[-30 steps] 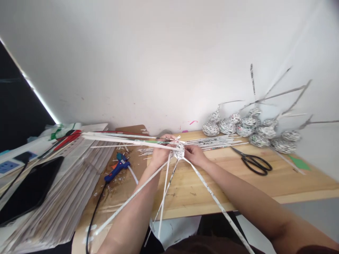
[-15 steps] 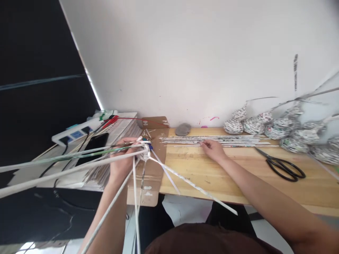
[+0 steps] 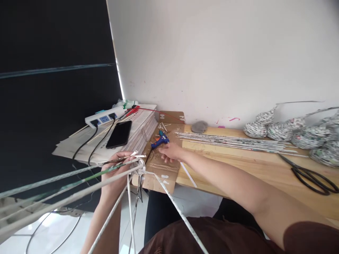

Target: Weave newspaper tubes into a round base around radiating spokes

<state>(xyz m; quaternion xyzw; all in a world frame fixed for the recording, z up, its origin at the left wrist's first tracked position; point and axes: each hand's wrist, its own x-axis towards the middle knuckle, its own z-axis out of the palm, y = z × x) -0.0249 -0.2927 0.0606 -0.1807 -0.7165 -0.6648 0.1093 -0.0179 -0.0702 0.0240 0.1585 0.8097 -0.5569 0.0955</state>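
Observation:
My left hand (image 3: 116, 171) grips a small woven paper piece (image 3: 139, 165), from which long rolled-paper strips fan out to the left, downward and to the lower right. My right hand (image 3: 171, 152) is over the cardboard (image 3: 156, 169), its fingers apart and nothing seen between them. Just beyond those fingers lies a blue glue gun (image 3: 160, 140). Thin paper sticks (image 3: 233, 141) lie in a bundle on the wooden table (image 3: 217, 169), to the right of the cardboard.
Black scissors (image 3: 309, 174) lie at the right, in front of woven gourd shapes (image 3: 255, 128). A grey lump (image 3: 199, 126) sits by the wall. At the left, a stack of paper (image 3: 143, 128) bears a phone (image 3: 119, 134) and a power strip (image 3: 104, 118).
My right hand has left the paper sticks and moved left to the cardboard near the glue gun. The view has turned left; my left hand still holds the woven piece.

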